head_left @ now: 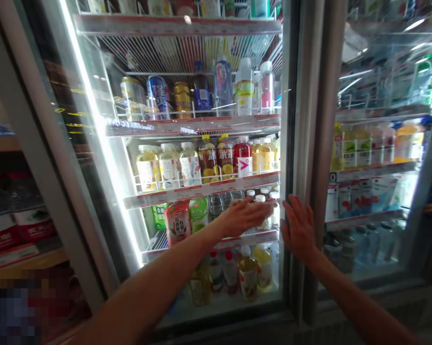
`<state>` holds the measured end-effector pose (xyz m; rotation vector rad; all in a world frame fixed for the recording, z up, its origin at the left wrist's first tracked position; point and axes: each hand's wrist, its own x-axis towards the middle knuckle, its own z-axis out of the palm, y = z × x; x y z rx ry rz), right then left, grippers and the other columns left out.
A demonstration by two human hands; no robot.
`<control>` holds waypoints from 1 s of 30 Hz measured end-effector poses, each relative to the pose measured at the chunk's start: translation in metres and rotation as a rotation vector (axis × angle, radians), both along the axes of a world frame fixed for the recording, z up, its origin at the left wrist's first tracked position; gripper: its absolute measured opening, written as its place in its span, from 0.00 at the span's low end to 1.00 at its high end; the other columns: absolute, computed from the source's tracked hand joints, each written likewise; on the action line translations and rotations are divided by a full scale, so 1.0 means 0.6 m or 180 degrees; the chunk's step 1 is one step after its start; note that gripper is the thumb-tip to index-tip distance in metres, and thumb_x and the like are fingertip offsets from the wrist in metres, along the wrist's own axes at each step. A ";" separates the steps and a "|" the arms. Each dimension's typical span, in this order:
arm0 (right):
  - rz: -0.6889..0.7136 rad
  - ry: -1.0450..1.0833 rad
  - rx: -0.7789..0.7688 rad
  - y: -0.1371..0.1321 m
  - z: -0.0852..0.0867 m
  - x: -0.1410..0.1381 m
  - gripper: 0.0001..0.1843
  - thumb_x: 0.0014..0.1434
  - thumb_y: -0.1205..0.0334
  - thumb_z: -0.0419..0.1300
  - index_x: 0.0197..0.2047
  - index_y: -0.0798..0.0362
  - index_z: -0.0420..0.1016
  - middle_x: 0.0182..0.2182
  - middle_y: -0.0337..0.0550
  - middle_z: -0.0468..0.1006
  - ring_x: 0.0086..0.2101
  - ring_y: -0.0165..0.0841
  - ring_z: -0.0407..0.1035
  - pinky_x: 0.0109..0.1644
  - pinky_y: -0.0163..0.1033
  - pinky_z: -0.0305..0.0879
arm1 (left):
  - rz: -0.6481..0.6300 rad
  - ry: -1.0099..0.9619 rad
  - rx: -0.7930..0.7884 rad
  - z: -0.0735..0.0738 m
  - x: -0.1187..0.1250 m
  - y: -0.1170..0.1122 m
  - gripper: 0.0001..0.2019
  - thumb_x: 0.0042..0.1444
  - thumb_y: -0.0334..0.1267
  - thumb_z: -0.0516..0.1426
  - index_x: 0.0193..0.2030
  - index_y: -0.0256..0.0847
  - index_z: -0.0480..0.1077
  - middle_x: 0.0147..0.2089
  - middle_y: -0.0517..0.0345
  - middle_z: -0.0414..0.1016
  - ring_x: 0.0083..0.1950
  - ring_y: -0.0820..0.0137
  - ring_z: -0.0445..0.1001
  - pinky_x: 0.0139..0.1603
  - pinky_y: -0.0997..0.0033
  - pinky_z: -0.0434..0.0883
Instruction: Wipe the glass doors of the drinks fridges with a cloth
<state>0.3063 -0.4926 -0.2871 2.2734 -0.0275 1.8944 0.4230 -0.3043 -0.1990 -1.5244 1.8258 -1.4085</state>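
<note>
My left hand (243, 216) reaches across in front of the small white-capped bottles (274, 211) on a lower cooler shelf. Its fingers lie stretched out and hold nothing; whether they touch the glass I cannot tell. Against the metal door frame (307, 120) of the drinks cooler rests my right hand (299, 227), open, fingers apart and pointing up. Left of my left hand stand a red drink pouch (177, 221) and a green pouch (198, 214). Part of the bottle row is hidden behind my left hand.
Above are brown iced-tea bottles (209, 160), a red drink bottle (243, 158) and a blue can (157, 97). More bottles (247, 275) stand at the bottom. A second glass-fronted cooler section (372, 167) is on the right; a packed shelf (15, 258) lies on the left.
</note>
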 end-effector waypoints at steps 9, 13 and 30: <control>0.0487 0.0047 -0.0211 0.087 0.036 0.054 0.35 0.60 0.67 0.49 0.68 0.50 0.40 0.66 0.49 0.48 0.65 0.39 0.42 0.66 0.53 0.41 | 0.0380 0.0068 -0.0474 0.010 0.045 0.149 0.26 0.58 0.31 0.49 0.64 0.45 0.53 0.70 0.58 0.45 0.71 0.64 0.41 0.68 0.49 0.42; 0.0702 0.0111 -0.0357 0.130 0.050 0.076 0.37 0.59 0.68 0.49 0.68 0.50 0.37 0.66 0.49 0.48 0.65 0.39 0.42 0.66 0.53 0.42 | 0.0387 0.0095 -0.0580 0.011 0.060 0.204 0.26 0.59 0.32 0.49 0.64 0.47 0.53 0.69 0.59 0.50 0.71 0.67 0.41 0.69 0.52 0.37; 0.1114 0.0159 -0.0687 0.238 0.087 0.131 0.38 0.58 0.69 0.49 0.68 0.48 0.35 0.66 0.47 0.46 0.65 0.39 0.42 0.66 0.54 0.41 | 0.0518 0.0109 -0.1323 -0.002 0.103 0.354 0.24 0.60 0.30 0.48 0.63 0.51 0.56 0.66 0.61 0.56 0.71 0.70 0.40 0.70 0.55 0.39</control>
